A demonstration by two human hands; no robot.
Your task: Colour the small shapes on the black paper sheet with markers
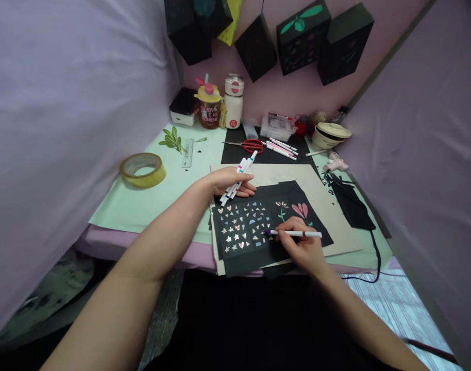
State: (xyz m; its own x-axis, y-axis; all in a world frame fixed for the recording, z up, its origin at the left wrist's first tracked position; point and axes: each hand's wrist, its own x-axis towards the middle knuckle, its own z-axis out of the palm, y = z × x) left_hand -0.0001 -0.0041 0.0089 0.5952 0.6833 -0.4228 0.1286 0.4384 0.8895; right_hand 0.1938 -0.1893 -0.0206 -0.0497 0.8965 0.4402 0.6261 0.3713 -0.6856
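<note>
- There lay our black card (239,260), flat on the pale board (338,216), small shapes (235,228) gleaming!
- Our right hand (303,247) pinched one pen (297,234), dark tip among those shapes.
- Our left thumb clamped several markers (242,169) across the left hand (224,180).
- Beyond, we spotted red-handled scissors (245,144); leftward, yellow tape (145,181).

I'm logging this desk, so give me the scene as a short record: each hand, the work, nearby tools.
Work: flat black sheet with small shiny shapes and a pink flower
Under it: flat beige board
Left hand: holds several slim white pens
Right hand: holds a white pen with a dark tip at the sheet; contact unclear
Beyond: red-handled metal scissors, loose white pens to their right
Far left: round yellow tape roll on pale green tabletop
</note>
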